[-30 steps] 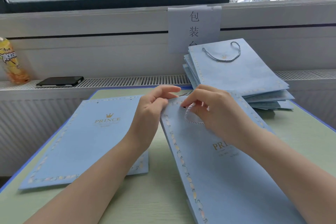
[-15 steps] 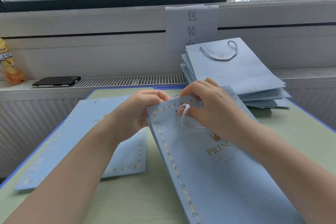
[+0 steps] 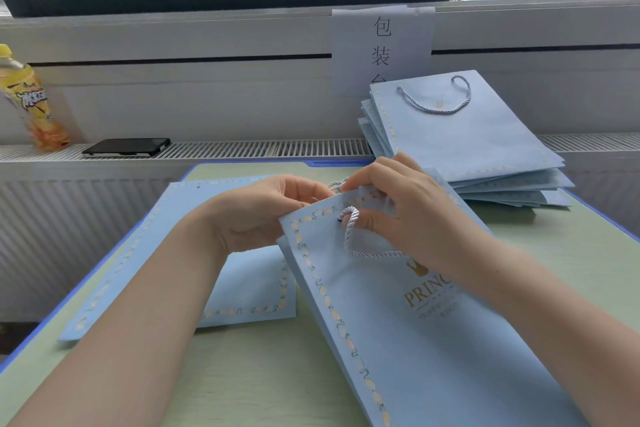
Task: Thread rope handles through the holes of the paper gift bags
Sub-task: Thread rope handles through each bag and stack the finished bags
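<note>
Pinching bag (image 3: 433, 340) top edge, left grip (image 3: 263, 215), right grip (image 3: 408, 218) curled beside rope handle (image 3: 349, 232)

A yellow bottle (image 3: 29, 100) and a black phone (image 3: 126, 147) sit apart on the vent ledge (image 3: 242, 148), below a paper sign (image 3: 382, 48) with Chinese characters.

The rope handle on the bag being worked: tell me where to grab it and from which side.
Pinch the rope handle on its short upright stretch just below the hole, coming from above the bag face. There it arches clear of the paper, so fingertips can probably close round it. Lower down the loop lies flat on the bag and runs under the right hand, harder to get under.
</note>
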